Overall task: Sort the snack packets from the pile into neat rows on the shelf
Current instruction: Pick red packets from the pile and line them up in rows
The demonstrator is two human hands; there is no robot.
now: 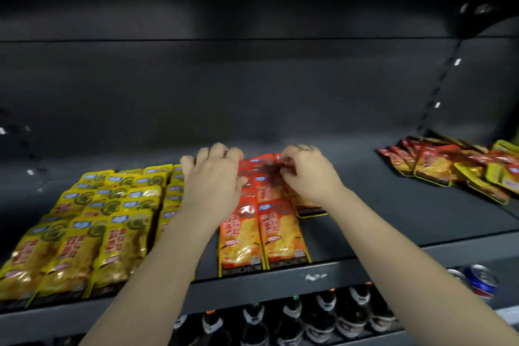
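Pinches glossy red foil snack packet (262, 162) with right hand (309, 174), on dark metal shelf (393, 205); cannot tell grip of left hand (213, 177).

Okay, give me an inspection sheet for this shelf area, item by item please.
Surface: dark shelf, bare between the rows and the pile.
Job's things: yellow packets in overlapping rows at left; red packets in rows at centre; unsorted pile of red and yellow packets at far right.
Clutter: nothing seen.
Hands: left hand lies over the row tops, fingers curled, grip unclear; right hand pinches the tops of the red packets.
Cables: nothing seen.
Surroundings: bottles on the level below; cans at lower right.
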